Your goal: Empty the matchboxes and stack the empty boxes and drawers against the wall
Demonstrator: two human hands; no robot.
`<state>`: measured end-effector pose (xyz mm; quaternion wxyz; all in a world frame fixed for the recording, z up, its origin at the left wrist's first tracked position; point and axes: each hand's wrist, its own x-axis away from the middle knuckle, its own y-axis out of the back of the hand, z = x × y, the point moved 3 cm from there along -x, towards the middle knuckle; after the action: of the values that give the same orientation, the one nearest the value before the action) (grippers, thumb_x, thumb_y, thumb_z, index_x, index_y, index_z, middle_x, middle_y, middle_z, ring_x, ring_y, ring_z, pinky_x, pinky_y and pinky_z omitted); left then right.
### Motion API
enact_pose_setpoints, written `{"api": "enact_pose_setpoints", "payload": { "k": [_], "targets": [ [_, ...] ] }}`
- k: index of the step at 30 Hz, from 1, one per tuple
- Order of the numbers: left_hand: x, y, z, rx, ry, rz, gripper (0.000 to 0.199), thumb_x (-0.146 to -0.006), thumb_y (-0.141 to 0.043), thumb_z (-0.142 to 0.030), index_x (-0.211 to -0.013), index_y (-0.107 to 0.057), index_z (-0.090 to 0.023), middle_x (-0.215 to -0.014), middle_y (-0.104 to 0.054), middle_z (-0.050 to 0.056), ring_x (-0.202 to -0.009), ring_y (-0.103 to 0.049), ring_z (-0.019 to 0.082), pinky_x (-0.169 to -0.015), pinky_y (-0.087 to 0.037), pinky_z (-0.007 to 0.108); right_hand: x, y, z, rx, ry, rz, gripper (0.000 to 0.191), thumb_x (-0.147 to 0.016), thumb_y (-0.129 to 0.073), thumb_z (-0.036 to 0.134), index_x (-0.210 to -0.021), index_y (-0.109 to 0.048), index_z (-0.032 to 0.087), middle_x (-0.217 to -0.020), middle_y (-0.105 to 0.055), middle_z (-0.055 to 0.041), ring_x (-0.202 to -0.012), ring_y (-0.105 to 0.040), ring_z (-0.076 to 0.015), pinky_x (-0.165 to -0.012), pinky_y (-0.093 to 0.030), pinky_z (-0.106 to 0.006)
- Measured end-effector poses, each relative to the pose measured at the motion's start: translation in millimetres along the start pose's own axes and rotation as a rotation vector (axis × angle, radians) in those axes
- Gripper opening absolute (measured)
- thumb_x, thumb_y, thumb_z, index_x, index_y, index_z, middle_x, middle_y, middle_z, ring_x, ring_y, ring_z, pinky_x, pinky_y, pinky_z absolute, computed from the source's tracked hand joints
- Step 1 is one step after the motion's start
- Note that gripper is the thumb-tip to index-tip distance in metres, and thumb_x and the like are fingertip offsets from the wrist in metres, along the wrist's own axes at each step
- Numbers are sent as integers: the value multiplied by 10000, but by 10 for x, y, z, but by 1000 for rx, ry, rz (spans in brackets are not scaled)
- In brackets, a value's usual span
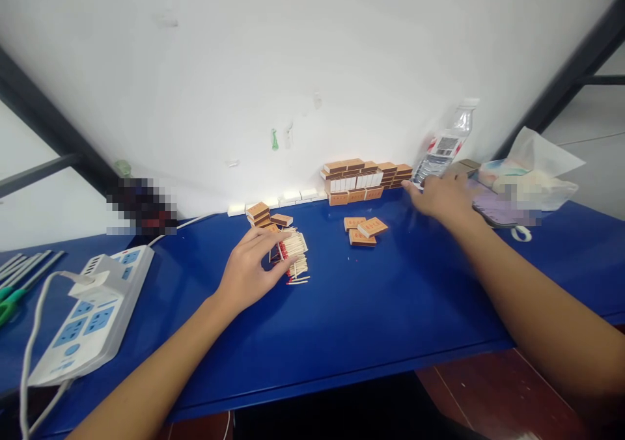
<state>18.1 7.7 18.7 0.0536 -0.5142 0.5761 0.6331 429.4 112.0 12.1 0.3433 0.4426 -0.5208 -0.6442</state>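
My left hand (251,264) is at the pile of red-headed matches (299,265), its thumb and index finger closed round some of them. A white tray edge shows among these matches. Just behind the hand stands a small stack of orange-brown matchboxes (258,212). On the right, my right hand (446,196) is spread, thumb stretched out toward the stacked matchboxes by the wall. It lies just in front of a clear plastic bottle (446,144) that leans on the wall, and beside a phone (493,206). Its fingertips are partly hidden.
Matchboxes in a stacked row (355,196) line the wall, with white box trays (293,197) to their left. Several loose matchboxes (364,230) lie mid-table. A power strip (102,316) with cables and green-handled scissors (12,303) are left; a tissue pack (532,166) is right.
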Motion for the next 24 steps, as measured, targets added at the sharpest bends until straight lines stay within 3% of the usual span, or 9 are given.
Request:
{"api": "enact_pose_setpoints", "payload": {
  "k": [3,8,12,18,24],
  "targets": [
    [-5,-1,6,1,-1,-1,371,-934,-791,-300,-1289,-713,-228,-1121,-802,57,-997,-690,237,-889,-615,425,107,34,160,-43,8,-28,762,-1073,-260,635,-1328,-660,39,-1463,-496,-368,-1416,-369,-502,-1051,-343,-680],
    [-2,-8,16,3,12,6,370,-929,-797,-316,-1280,-721,-226,-1115,-798,67,-1009,-695,241,-888,-621,434,300,136,438,-81,161,-178,635,-1060,-331,597,-1216,-709,111,-1347,-611,-286,-1332,-466,-470,-1026,-379,-651],
    [-7,-4,23,8,13,0,361,-934,-794,-329,-1275,-721,-235,-1107,-800,64,-989,-699,241,-874,-629,440,365,148,544,-133,244,-223,555,-1041,-372,573,-1135,-733,162,-1262,-667,-238,-1271,-525,-439,-986,-428,-609],
    [-5,4,40,-9,28,16,370,-932,-798,-320,-1280,-710,-232,-1103,-799,58,-990,-694,235,-873,-631,438,248,-1,490,-106,238,-109,562,-1031,-401,602,-1145,-743,171,-1301,-667,-233,-1293,-517,-450,-995,-413,-651],
    [-8,7,42,-11,31,16,371,-934,-796,-330,-1282,-713,-231,-1115,-800,61,-993,-696,237,-891,-631,446,31,-16,284,-76,149,-102,526,-1031,-429,556,-1118,-768,163,-1276,-687,-236,-1299,-514,-461,-1005,-413,-671]
  ]
}}
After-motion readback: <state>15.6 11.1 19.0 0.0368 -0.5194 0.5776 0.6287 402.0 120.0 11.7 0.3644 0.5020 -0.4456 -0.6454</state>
